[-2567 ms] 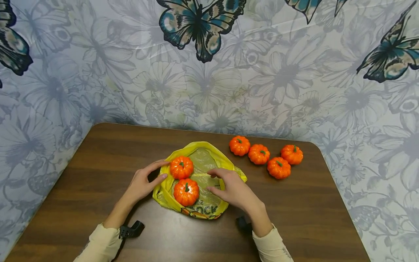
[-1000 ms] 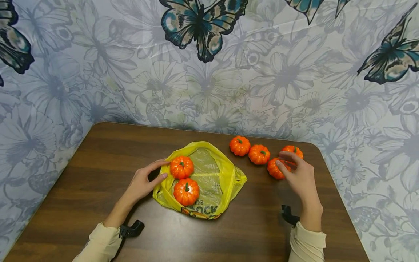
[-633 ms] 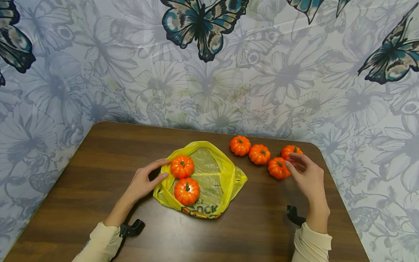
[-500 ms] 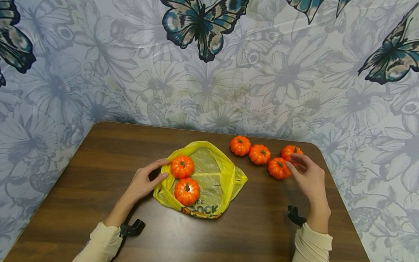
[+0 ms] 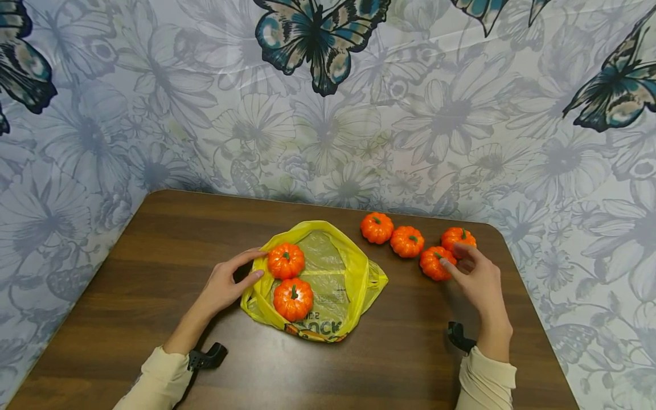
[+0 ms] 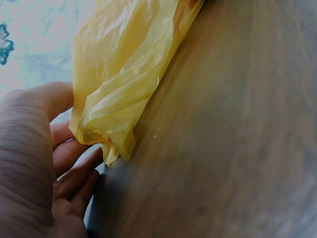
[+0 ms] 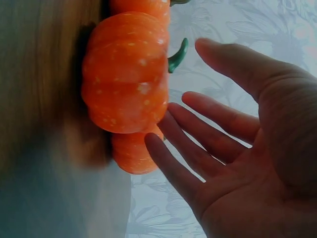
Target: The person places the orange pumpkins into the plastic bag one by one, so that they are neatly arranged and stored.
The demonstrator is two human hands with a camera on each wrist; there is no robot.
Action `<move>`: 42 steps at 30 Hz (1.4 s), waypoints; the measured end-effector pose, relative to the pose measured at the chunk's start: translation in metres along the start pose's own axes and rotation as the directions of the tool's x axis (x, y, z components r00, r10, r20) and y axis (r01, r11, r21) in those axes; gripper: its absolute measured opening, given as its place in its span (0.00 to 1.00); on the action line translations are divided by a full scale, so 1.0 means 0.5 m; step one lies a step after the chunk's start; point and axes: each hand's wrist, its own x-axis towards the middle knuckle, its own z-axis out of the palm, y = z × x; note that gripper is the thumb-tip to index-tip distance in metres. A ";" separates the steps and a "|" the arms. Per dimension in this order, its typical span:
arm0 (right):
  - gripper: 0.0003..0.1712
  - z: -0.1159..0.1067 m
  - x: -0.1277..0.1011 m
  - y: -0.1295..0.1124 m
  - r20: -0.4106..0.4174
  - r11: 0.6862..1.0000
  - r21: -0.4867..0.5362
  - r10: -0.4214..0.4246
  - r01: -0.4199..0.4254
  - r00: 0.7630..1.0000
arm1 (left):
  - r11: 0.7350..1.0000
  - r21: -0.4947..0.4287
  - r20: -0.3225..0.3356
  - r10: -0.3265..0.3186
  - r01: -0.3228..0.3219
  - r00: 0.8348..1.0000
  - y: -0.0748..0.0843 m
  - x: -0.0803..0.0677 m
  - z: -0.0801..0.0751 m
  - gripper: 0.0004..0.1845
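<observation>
A yellow plastic bag (image 5: 353,285) lies open on the table, with two small orange pumpkins (image 5: 286,261) inside toward its left side. At the bag's left rim, my left hand (image 5: 228,285) rests its thumb and index finger; the left wrist view shows loosely bent fingers against the plastic, their tips partly hidden. On the right my right hand (image 5: 479,279) hovers over a group of several pumpkins. Its spread fingers are beside the nearest pumpkin (image 7: 126,74), which has a green stem, and nothing is gripped. Another pumpkin (image 5: 458,238) sits just behind that one.
Two more pumpkins (image 5: 376,228) stand touching near the table's back edge, right of the bag. The brown wooden table (image 5: 154,273) meets a wall covering (image 5: 230,125) with butterflies and flowers. A black strap mount sits on each wrist.
My right hand has moved from over the bag to the pumpkins at right, drifting slightly right, then back left toward the nearest one. My left hand stays at the bag's rim.
</observation>
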 end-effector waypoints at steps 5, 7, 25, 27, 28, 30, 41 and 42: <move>0.34 0.003 0.003 0.008 0.077 0.998 -0.069 0.006 0.000 0.997 | 1.000 0.001 -0.003 0.008 -0.008 1.000 0.000 0.000 0.000 0.25; 0.36 0.005 0.004 0.010 0.117 0.997 -0.083 0.008 0.002 0.993 | 1.000 0.005 -0.003 0.015 -0.015 1.000 -0.001 0.000 0.001 0.25; 0.49 0.017 0.010 0.014 0.236 0.992 -0.129 0.026 0.005 0.971 | 1.000 0.002 -0.017 0.023 -0.023 1.000 -0.001 0.000 0.001 0.24; 0.49 0.014 0.008 0.013 0.214 0.992 -0.128 0.019 0.009 0.977 | 1.000 -0.005 -0.013 0.016 -0.016 1.000 0.000 0.000 0.000 0.25; 0.49 0.012 0.007 0.011 0.205 0.992 -0.127 0.017 0.009 0.979 | 1.000 -0.009 -0.011 0.012 -0.012 1.000 0.000 0.000 0.001 0.25; 0.49 0.008 0.004 0.009 0.191 0.993 -0.119 0.013 0.010 0.981 | 1.000 -0.017 -0.008 0.009 -0.009 1.000 -0.001 0.000 0.001 0.25; 0.49 -0.013 0.000 -0.029 0.149 0.996 -0.085 -0.021 0.034 0.989 | 1.000 -0.009 -0.016 0.014 -0.014 1.000 -0.005 0.000 0.003 0.25; 0.50 -0.015 -0.001 -0.033 0.147 0.996 -0.082 -0.022 0.035 0.989 | 1.000 -0.008 -0.016 0.016 -0.016 1.000 -0.005 0.000 0.003 0.25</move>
